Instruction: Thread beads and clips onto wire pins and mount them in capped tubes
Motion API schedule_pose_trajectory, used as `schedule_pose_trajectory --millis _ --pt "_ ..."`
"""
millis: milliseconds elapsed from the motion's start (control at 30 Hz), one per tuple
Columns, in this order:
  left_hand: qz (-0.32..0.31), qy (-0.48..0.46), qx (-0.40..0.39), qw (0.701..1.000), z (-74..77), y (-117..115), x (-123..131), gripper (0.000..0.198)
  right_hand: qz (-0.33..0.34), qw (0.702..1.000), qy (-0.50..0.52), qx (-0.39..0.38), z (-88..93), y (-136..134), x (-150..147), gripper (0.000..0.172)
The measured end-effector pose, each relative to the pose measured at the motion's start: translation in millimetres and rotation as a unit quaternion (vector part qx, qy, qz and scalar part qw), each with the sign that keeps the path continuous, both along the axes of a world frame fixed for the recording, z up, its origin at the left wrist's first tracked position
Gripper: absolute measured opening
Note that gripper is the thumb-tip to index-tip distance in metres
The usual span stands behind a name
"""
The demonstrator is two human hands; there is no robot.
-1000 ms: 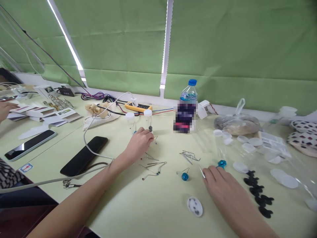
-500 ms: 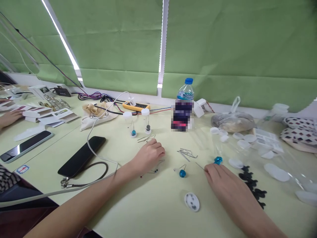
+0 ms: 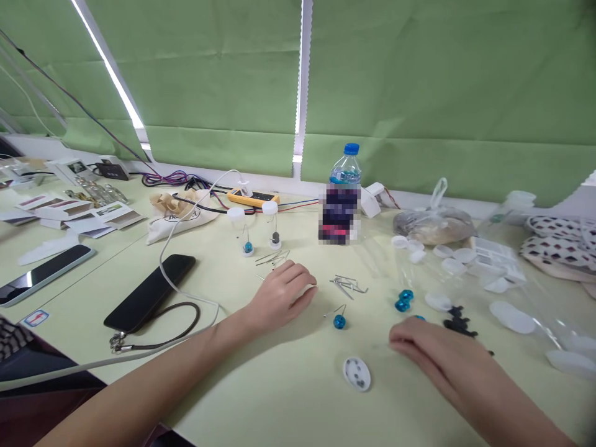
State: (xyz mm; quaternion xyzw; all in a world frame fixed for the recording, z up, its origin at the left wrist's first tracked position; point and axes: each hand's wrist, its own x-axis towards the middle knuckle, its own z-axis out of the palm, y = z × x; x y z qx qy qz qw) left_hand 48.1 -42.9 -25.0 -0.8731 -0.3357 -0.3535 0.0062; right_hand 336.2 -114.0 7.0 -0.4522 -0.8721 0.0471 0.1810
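My left hand (image 3: pixel 285 297) is closed above the table, fingers curled downward; whatever lies within them is hidden. My right hand (image 3: pixel 435 351) is pinched, with a faint, blurred thin metal wire (image 3: pixel 382 345) sticking out to the left of its fingertips. Between the hands lie a small pile of bent metal wires (image 3: pixel 347 285) and a shiny blue ball (image 3: pixel 339 321) with a bent wire on it. Nearer to me is a round white lid (image 3: pixel 357 374) holding small grey pieces. More blue balls (image 3: pixel 404 301) and black pieces (image 3: pixel 459 321) rest beyond my right hand.
Two small clear vials with white caps (image 3: pixel 270 207) stand behind my left hand. A bottle (image 3: pixel 352 164) is at the back. White discs (image 3: pixel 512 316) and plastic bags (image 3: pixel 433 223) lie right. Phones (image 3: pixel 149 292), a white cable (image 3: pixel 162 267) and a cloth bag (image 3: pixel 179 220) are left.
My right hand has drawn back toward me, uncovering blue balls. The thin bent wires below my left hand no longer show. Another person's hand at far left has left the view.
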Motion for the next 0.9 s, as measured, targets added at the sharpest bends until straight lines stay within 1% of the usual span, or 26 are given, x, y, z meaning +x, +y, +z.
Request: schedule_pose_trajectory --millis 67,100,200,233,300,367,433,467,533,633,733,900 --pt "-0.014 -0.046 0.071 0.996 3.0 -7 -1 0.016 0.081 0.996 -0.022 -0.013 -6.8 -7 -4 0.02" --pt "-0.031 -0.056 0.11 0.992 4.1 -12 0 0.016 0.106 0.994 -0.031 -0.009 -9.8 -11 -6 0.022" --pt "-0.112 -0.043 0.202 0.972 3.9 -29 10 0.024 0.137 0.989 -0.061 0.013 -14.5 -17 -12 0.033" --pt "-0.135 -0.01 0.2 0.97 2.4 -35 15 0.027 0.137 0.988 -0.074 0.016 -14.7 -18 -13 0.033" --pt "-0.146 0.034 0.172 0.974 -2.6 -47 28 0.028 0.135 0.986 -0.095 0.017 -13.8 -18 -14 0.033" --pt "-0.134 0.06 0.095 0.985 -9.8 -56 38 0.038 0.136 0.985 -0.109 0.018 -12.4 -16 -14 0.033" --pt "-0.117 0.084 0.011 0.989 -17.4 -60 45 0.049 0.14 0.984 -0.11 0.019 -11.0 -14 -14 0.033" --pt "-0.112 0.094 -0.023 0.989 -20.6 -61 47 0.051 0.141 0.984 -0.109 0.015 -10.3 -14 -14 0.034" --pt "-0.112 0.108 -0.068 0.985 -24.6 -61 48 0.048 0.14 0.985 -0.103 0.007 -8.9 -13 -15 0.034" --pt "-0.121 0.113 -0.105 0.981 -24.9 -59 46 0.04 0.141 0.985 -0.098 0.007 -8.0 -12 -17 0.033" --pt "-0.126 0.114 -0.125 0.977 -22.9 -58 45 0.039 0.142 0.985 -0.1 0.005 -10.0 -12 -16 0.03" --pt "-0.132 0.112 -0.138 0.975 -23.5 -58 45 0.039 0.13 0.986 -0.099 -0.023 -12.7 -12 -14 0.029"
